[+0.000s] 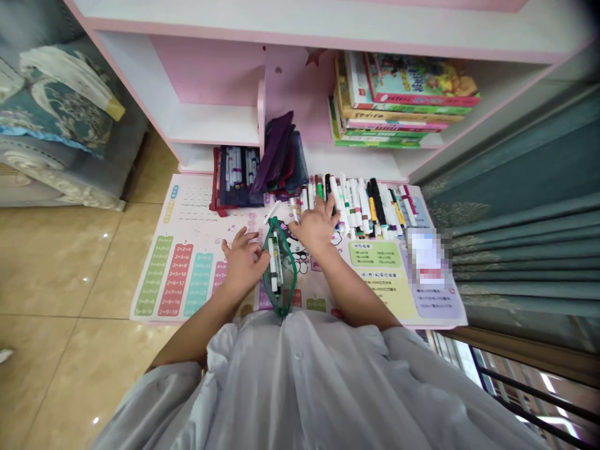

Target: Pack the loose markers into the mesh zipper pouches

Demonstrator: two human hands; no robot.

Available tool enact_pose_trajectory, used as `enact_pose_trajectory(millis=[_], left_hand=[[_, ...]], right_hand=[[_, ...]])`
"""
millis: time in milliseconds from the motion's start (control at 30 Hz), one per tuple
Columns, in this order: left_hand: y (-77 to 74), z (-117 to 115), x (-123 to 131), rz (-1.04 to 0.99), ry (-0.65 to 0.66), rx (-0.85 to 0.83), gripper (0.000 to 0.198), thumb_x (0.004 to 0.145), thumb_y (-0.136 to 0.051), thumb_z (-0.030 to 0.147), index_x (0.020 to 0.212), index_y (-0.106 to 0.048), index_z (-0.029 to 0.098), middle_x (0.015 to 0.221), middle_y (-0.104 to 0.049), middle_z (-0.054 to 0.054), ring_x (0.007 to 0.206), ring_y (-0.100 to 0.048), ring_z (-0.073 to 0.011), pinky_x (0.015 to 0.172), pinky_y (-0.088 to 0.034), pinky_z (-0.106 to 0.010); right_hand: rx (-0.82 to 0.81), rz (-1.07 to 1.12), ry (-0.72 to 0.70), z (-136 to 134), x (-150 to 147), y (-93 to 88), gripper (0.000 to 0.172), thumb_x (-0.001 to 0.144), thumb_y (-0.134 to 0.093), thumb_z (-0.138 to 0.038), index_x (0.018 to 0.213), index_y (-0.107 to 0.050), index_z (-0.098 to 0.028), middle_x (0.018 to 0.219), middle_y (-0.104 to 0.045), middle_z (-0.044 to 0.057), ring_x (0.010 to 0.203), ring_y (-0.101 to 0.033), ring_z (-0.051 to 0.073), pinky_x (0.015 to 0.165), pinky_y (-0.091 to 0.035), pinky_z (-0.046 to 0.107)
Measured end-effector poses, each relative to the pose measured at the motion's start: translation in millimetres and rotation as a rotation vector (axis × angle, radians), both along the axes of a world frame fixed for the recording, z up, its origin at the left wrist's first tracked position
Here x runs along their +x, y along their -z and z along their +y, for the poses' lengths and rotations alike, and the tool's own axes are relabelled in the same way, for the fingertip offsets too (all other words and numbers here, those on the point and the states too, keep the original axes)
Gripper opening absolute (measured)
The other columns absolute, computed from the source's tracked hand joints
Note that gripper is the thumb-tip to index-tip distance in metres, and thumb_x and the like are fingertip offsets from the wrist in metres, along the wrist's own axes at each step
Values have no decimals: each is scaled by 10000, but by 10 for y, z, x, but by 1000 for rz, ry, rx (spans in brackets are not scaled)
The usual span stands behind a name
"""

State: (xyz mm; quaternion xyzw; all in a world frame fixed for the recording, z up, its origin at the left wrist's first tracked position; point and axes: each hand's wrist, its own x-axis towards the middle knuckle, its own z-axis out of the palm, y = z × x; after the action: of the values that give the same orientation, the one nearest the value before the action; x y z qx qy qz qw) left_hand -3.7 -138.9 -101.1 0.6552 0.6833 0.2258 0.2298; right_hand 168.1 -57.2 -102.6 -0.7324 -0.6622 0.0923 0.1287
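A green mesh zip pouch (pixel 287 275) lies unzipped on the desk mat in front of me, with several markers (pixel 274 265) inside. My left hand (pixel 246 259) rests at its left edge, fingers spread and the thumb near the zip. On the other side, my right hand (pixel 316 226) reaches over the left end of a row of loose markers (pixel 356 203), its fingers apart and touching or just above them. A white marker (pixel 272 212) lies by the pouch's far end. Whether any marker is under my right fingers is hard to see.
Filled mesh pouches (pixel 241 175) and a stack of purple and red pouches (pixel 279 156) sit at the back of the printed mat (pixel 201 219). Books (pixel 403 100) are piled on the shelf at right. A phone-like, blurred object (pixel 427 259) lies right; a curtain (pixel 520 237) hangs beyond.
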Motion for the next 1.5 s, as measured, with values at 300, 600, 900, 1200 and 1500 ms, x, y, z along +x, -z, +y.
enact_pose_trajectory(millis=[300,600,900,1200,1500], left_hand=[[-12,-7,8,-14,6,21,197,767,-543,238,575,-539,192,1288,-662,-68,1410,-415,-335,1138,-162,-717],[-16,-5,4,-5,16,39,196,759,-524,243,570,-525,190,1281,-668,-77,1403,-424,-335,1112,-177,-737],[53,-6,-26,36,31,75,193,759,-530,234,571,-545,192,1249,-685,-67,1380,-454,-330,1104,-189,-746],[-50,-15,-63,115,64,17,204,768,-539,226,568,-547,189,1265,-677,-73,1391,-435,-344,1106,-181,-752],[-39,-21,-83,133,72,11,221,790,-551,241,575,-556,192,1259,-677,-75,1380,-447,-336,1106,-188,-744]], right_hand=[[235,213,-144,-839,124,-322,95,667,-625,-215,588,-579,-189,1513,-461,127,1505,-177,420,1101,-248,687],[-11,121,-299,-1015,-133,-247,83,694,-642,-223,681,-693,-158,1570,-395,158,1509,-139,448,1119,-190,717],[-61,33,-364,-949,-282,-82,192,750,-657,-276,845,-761,-147,1583,-365,176,1506,-145,450,1113,-170,744],[192,184,-145,-485,-140,-243,179,817,-632,-313,713,-725,-201,1475,-519,103,1499,-212,387,1123,-224,683],[40,43,-43,285,-354,160,411,882,-586,-538,952,-777,-181,1464,-501,154,1459,-251,402,1109,-173,738]])
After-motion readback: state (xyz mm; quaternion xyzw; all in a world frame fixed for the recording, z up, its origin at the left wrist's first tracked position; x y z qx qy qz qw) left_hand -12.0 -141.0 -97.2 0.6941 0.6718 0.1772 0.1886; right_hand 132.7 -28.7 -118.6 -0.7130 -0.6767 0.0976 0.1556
